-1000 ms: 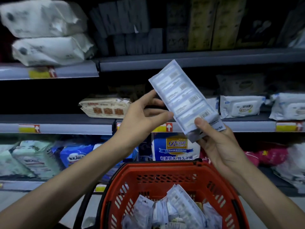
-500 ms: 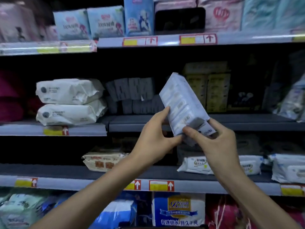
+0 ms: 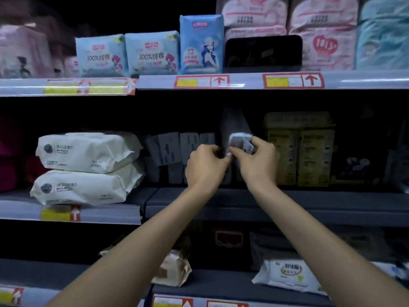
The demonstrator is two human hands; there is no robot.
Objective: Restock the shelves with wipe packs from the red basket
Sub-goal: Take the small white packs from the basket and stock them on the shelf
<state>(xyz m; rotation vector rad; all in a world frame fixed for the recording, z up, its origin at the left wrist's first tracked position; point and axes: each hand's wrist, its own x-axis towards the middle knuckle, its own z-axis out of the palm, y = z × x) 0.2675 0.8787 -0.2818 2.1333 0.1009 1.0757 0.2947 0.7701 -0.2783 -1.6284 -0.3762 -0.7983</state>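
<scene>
Far left on the middle shelf [image 3: 309, 197]: two cream wipe bags [image 3: 86, 169] stacked flat, small dark round logo on each end, print too small to read. Just right of them, a row of grey packs [image 3: 174, 149] standing upright in shadow, dark marks on the faces, unreadable.

Left hand [image 3: 207, 166] reaching in over the shelf edge, fingers [image 3: 223, 160] curled and pinched on the lower near corner of the wipe pack [image 3: 236, 131]. Long, slim, grey-white pack, standing on end and tilted a little, at the right end of the grey row, upper part dark in the shelf's shadow, crinkled white end seal catching the light between the two hands. Small printed label on that end, blurred. Whether the pack's bottom touches the shelf: hidden by the hands.

Right hand [image 3: 257, 161] closed on the same end, fingers [image 3: 261, 141] wrapped over the white seal, thumb touching the left hand's fingertips. Both hands clamped on the pack.

Just right, yellow boxes [image 3: 301, 156] upright, text dim and unreadable.

Up top, blue packs [image 3: 127, 55] reading "100%" plus Chinese characters, a taller blue pack [image 3: 201, 44] with a drawn figure, pink packs [image 3: 323, 32] with a heart mark. Price strips [image 3: 201, 82] along the shelf edge: yellow tag, red arrow pointing up.

Bottom right, a white pack [image 3: 287, 275] lying flat, oval label with green-gold characters.
</scene>
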